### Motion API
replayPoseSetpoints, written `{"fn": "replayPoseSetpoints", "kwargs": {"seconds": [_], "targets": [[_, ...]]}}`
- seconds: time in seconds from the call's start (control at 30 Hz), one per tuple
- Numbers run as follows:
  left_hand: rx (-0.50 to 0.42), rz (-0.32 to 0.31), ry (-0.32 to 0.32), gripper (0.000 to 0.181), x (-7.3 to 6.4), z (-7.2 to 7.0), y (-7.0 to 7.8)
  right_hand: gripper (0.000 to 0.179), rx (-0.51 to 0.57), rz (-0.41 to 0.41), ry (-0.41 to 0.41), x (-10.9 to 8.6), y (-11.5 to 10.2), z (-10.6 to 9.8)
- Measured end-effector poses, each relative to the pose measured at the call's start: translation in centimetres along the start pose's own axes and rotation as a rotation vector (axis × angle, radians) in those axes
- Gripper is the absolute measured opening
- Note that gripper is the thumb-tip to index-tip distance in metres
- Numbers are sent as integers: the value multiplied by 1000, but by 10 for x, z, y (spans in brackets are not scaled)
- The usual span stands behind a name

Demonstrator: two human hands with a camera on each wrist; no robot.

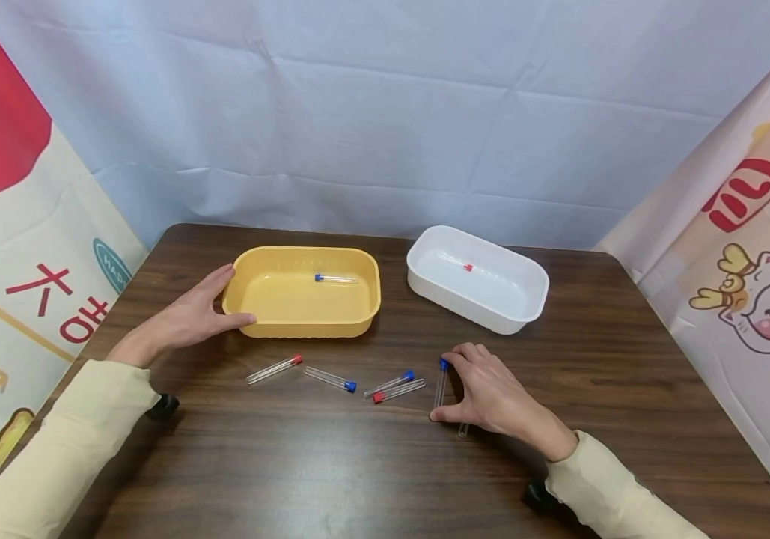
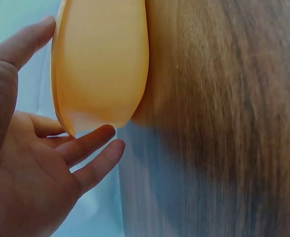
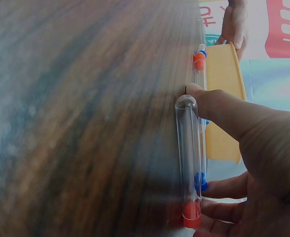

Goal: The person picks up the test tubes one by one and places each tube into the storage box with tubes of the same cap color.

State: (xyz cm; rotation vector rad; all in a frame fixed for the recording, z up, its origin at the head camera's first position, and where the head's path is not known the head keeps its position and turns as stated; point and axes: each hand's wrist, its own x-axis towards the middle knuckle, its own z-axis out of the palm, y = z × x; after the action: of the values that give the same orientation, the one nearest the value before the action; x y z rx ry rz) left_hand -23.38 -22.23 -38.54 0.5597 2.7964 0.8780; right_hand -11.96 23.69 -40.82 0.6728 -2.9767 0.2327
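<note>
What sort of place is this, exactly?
Probably a makeshift tabletop booth, likely indoors, though the wider room is out of view: a pale cloth hangs behind a dark wood-grain table, and sheets printed with cartoons and lettering flank it.

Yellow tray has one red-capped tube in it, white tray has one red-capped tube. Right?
Not quite: the yellow tray holds a blue-capped tube, as the head view shows. The white tray does have one red-capped tube.
</note>
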Motion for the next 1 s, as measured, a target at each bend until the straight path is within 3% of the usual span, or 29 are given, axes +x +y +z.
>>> {"fn": "replayPoseSetpoints", "kwargs": {"seconds": [0.6,1.0], "targets": [[8,12,-16,105,0,-3,-2,93,6,12,-3,0,0,1],[-17,-18,-42,105,-2,-3,-2,92,33,15,-2,-1,2,-3]]}}
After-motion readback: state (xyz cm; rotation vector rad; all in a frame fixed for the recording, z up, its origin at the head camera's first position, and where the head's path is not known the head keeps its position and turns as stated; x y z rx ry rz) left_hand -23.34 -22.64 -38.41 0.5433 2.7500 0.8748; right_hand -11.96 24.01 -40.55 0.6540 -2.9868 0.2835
